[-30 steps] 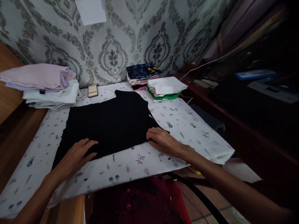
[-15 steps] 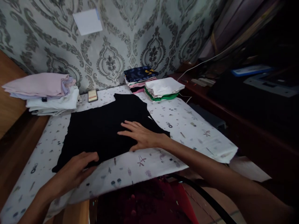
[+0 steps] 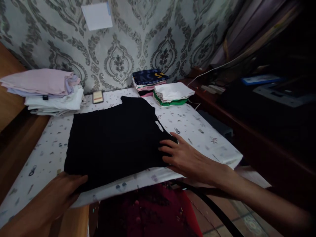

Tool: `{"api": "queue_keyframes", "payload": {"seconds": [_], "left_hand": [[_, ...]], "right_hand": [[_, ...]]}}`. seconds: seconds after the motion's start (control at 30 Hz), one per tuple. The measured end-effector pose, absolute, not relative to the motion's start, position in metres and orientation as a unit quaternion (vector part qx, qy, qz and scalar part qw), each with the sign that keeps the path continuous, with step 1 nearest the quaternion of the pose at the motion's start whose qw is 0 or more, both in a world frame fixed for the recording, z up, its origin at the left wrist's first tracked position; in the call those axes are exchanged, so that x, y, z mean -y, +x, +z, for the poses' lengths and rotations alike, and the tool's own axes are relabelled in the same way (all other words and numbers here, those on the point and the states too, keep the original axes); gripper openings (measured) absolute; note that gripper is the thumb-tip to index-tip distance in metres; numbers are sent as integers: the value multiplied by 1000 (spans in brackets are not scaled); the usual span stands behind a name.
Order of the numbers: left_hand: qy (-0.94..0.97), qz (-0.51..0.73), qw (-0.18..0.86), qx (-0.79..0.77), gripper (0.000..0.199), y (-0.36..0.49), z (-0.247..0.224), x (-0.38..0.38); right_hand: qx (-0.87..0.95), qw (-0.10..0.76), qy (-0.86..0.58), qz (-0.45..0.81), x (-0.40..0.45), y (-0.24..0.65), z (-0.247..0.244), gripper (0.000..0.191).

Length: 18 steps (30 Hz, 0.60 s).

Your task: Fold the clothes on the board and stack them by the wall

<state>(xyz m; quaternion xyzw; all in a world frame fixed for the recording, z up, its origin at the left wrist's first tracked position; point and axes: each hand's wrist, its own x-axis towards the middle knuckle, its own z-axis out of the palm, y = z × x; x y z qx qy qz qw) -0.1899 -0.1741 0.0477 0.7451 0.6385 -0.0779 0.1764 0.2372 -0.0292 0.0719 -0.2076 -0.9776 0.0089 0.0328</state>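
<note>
A black shirt (image 3: 113, 141) lies spread flat on a table covered with a white patterned cloth (image 3: 197, 131). My left hand (image 3: 65, 187) is at the shirt's lower left corner, thumb stretched over the fabric, its other fingers partly hidden, so its grip is unclear. On the right, my right hand (image 3: 179, 154) rests on the shirt's right end with fingers spread and slightly bent. A small white label shows on the shirt's right edge, just above that hand.
Folded pink and white clothes (image 3: 41, 85) are stacked at the back left. Two more piles stand at the back, one topped dark blue (image 3: 149, 77), one white (image 3: 174, 91). A small card (image 3: 97, 97) lies near the wall. A dark desk borders the right.
My right hand has moved right, from the shirt's middle to its right end. My left hand has moved left and down to the corner. The shirt lies flatter, and its label shows more.
</note>
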Motion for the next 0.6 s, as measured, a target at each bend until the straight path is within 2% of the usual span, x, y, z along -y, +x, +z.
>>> {"api": "queue_keyframes", "payload": {"seconds": [0.17,0.3,0.4,0.47,0.6], "left_hand": [[702,-70,187,-684,49,-222,29,196],[672,-12,202,-712,45,-249,13,214],[661,11,213,-719,42,-258,12,219],[661,13,222,-717,42,-261,11,219],[655,-10,209,-726,39,-265,6,219]], "right_hand": [[965,-53,-257,31,66,253,63,11],[948,-89,-286,107,84,258,57,24],[932,-106,-306,165,88,258,63,22],[915,-121,-320,214,86,257,71,20],[854,-123,-322,390,73,256,88,36]]}}
